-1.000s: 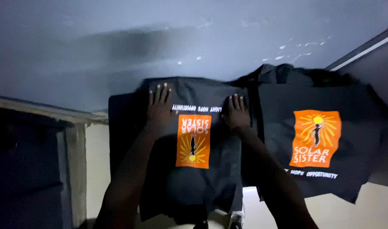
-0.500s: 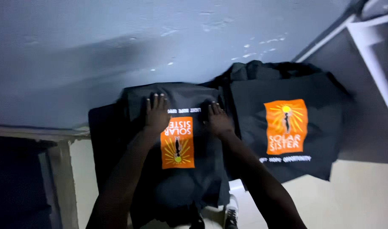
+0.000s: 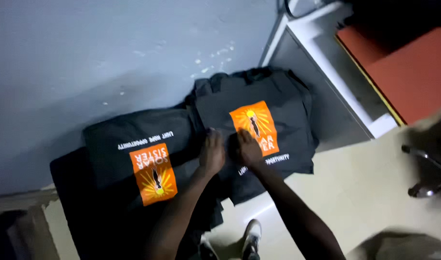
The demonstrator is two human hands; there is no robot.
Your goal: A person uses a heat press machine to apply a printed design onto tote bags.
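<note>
I see the soft black cloth bag with an orange rectangular sunburst print [image 3: 259, 127] lying flat on the floor against the grey wall [image 3: 85, 58]. My left hand [image 3: 212, 151] and right hand [image 3: 247, 148] rest side by side on its lower left part, fingers spread, palms down, gripping nothing. A second matching black cloth bag [image 3: 138, 154] lies just left, overlapping it. My shoe [image 3: 250, 236] stands on pale smooth tile [image 3: 355, 192].

Black cloth bags: left bag [image 3: 133, 144] with an orange panel bearing a yellow sunburst, a dark figure and white lettering, right bag [image 3: 278, 110] with the same orange sunburst panel. Grey-blue wall [image 3: 85, 58] flecked with white. Cream floor [image 3: 355, 192]; red-orange board [image 3: 413, 72] edged in yellow beside a white frame [image 3: 326, 58].
</note>
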